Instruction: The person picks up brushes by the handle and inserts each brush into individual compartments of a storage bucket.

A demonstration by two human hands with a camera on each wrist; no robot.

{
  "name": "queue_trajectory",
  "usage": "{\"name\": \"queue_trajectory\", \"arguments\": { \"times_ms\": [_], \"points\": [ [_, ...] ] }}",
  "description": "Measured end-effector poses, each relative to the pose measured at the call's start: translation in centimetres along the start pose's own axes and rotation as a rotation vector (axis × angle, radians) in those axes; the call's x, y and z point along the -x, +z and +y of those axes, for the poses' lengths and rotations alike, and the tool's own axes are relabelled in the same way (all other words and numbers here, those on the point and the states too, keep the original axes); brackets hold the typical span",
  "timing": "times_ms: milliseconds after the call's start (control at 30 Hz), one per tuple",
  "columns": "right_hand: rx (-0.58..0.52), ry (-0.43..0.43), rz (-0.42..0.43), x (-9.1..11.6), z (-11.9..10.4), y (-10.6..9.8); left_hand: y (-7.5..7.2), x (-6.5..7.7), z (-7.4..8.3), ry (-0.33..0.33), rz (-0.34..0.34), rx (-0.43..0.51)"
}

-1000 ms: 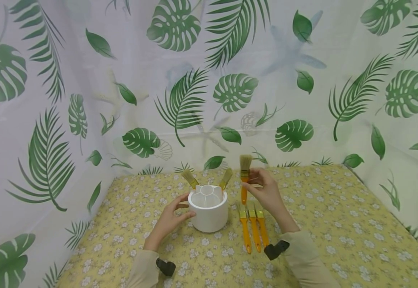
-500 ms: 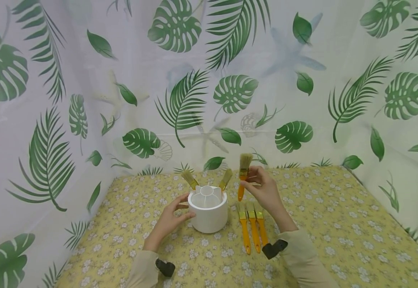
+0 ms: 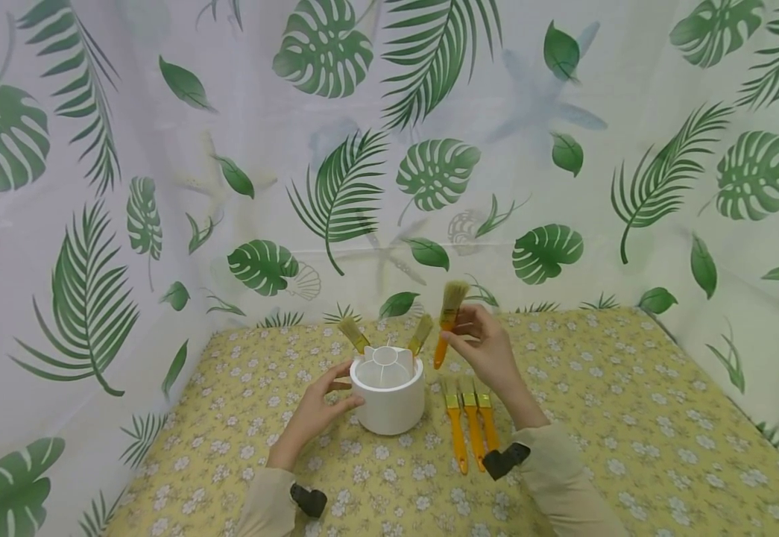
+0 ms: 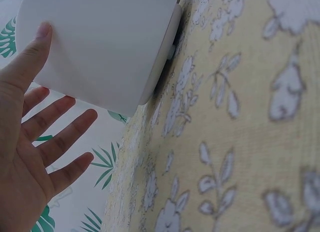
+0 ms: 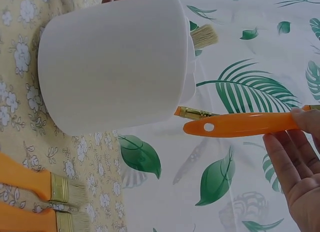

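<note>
Six orange-handled brushes are in view: one held, two standing bristles-up inside the white round container, three lying on the counter beside it. The right hand pinches the held brush between thumb and fingers at the upper handle, just below the metal ferrule; the brush tilts bristles-up near the container's right side. The left hand rests its thumb against the container wall, fingers loosely spread.

Handling (judged): the brush is likely light and stiff along the handle, with bristles that flex under load. Grip the handle near the ferrule; avoid the bristles. The glossy handle may rotate under a loose pinch. The container is probably light, rigid plastic with a smooth wall: steady it low, with thumb and fingers opposed, and leave its divided opening unobstructed.
</note>
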State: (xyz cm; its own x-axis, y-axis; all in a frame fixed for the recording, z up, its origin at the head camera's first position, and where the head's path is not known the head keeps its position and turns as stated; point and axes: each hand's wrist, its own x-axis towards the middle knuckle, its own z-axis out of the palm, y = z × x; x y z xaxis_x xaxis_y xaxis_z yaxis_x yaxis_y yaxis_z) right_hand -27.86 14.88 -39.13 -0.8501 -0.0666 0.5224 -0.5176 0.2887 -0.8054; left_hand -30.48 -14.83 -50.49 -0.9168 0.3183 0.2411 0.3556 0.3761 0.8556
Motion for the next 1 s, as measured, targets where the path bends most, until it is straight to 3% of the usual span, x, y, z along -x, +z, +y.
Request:
{"name": "queue_trajectory", "arguments": {
  "times_ms": [133, 300, 533, 633, 1000],
  "points": [
    [-0.029, -0.022, 0.009, -0.3, 0.4, 0.2, 0.0, 0.1, 0.1, 0.001, -0.003, 0.004],
    [-0.037, -0.014, 0.023, -0.1, -1.0, 0.4, 0.0, 0.2, 0.1, 0.016, -0.008, 0.004],
    [-0.080, -0.008, 0.024, -0.5, 1.5, 1.0, 0.0, 0.2, 0.0, 0.035, -0.013, -0.005],
    [-0.090, -0.004, 0.019, -0.4, 1.6, 1.2, -0.1, 0.1, 0.0, 0.025, -0.013, -0.002],
    [-0.058, 0.005, -0.004, 0.4, -1.3, 1.7, 0.0, 0.1, 0.3, -0.002, -0.015, 0.008]
  ]
}}
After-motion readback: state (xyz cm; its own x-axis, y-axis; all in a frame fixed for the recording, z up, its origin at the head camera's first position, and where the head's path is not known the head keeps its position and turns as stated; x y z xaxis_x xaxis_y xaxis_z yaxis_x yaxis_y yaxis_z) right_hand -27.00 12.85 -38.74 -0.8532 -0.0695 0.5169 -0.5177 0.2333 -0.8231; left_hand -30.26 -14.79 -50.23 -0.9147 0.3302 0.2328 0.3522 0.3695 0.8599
